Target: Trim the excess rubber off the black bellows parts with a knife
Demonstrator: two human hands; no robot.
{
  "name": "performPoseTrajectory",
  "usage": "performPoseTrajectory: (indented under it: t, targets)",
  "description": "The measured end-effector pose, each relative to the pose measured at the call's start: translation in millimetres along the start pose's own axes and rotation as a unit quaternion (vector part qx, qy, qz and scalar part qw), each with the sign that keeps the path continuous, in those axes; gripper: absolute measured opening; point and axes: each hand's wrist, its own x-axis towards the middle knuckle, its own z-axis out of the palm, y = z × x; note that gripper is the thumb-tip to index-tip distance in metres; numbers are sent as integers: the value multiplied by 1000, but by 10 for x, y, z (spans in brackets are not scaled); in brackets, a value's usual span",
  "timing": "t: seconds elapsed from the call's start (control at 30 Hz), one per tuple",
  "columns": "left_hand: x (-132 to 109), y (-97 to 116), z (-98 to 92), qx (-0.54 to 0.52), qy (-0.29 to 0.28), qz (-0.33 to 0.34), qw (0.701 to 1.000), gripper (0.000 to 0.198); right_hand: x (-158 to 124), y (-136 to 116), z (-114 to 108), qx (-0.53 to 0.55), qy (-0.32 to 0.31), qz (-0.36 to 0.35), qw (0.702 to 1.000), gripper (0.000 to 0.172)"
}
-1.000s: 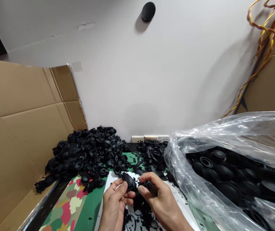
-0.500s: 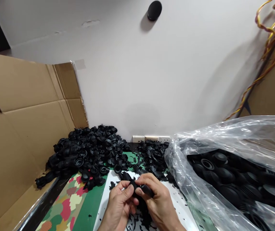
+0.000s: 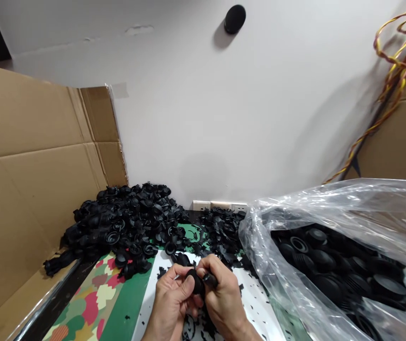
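Close together over the white sheet [image 3: 256, 303], both of my hands are closed around black pieces. My left hand [image 3: 172, 296] pinches a black rubber part [image 3: 198, 282] between thumb and fingers. Against that part's right side, my right hand [image 3: 224, 293] is closed on a short dark piece with a rounded end [image 3: 210, 280]; its kind I cannot make out. Fingers hide much of both. Just beyond my fingertips lies another black rubber part [image 3: 181, 258]. Small black scraps [image 3: 208, 327] are scattered beneath my hands.
A heap of black ribbed rubber parts [image 3: 131, 213] rises at the left beside a cardboard box wall [image 3: 46, 123]. Black scraps [image 3: 224, 232] pile up near the wall sockets [image 3: 220, 205]. At the right, a clear plastic bag [image 3: 259, 237] holds black rubber parts [image 3: 323, 258].
My right hand has turned and moved slightly left, so the dark piece in it shows its end more. The left hand still holds the rubber part. The view has shifted a little.
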Motion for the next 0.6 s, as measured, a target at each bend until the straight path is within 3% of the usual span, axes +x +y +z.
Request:
performPoseTrajectory:
  t: [0.13,0.2,0.3,0.6]
  targets:
    - [-67,9,34,36,-10,35,999,29,220,48,-42,-30,-37,60,997,9]
    - [-100,17,66,40,-49,15,998,29,345,115,-126,-43,-23,81,995,12]
    - [-90,40,85,-2,-58,23,998,28,437,171,-264,-47,-28,96,994,20]
    - [22,35,16,-55,-46,-37,997,39,193,47,-295,-16,-43,127,991,22]
